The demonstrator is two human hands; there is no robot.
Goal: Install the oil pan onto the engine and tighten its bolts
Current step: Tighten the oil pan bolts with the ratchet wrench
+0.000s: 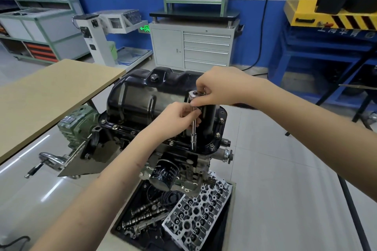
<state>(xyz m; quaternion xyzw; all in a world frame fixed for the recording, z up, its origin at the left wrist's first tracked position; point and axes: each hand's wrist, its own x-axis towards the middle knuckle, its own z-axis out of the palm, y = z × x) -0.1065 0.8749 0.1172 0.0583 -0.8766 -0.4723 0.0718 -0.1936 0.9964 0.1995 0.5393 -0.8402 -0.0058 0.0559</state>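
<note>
The black oil pan [138,98] sits upside-up on the engine [195,161], which hangs on a stand. Several bolts [217,135] line the pan's flange. A chrome socket extension [193,128] stands upright, its socket [193,144] down on the near flange edge. My left hand [177,118] grips the extension's shaft partway up. My right hand [220,87] pinches the ratchet head [193,96] at the top of the extension.
A black oil filter [163,174] juts from the engine below the pan. A floor tray [130,214] under it holds a cylinder head [195,216] and camshafts [142,214]. A beige table [51,96] stands left; a grey tool cabinet [193,47] stands behind.
</note>
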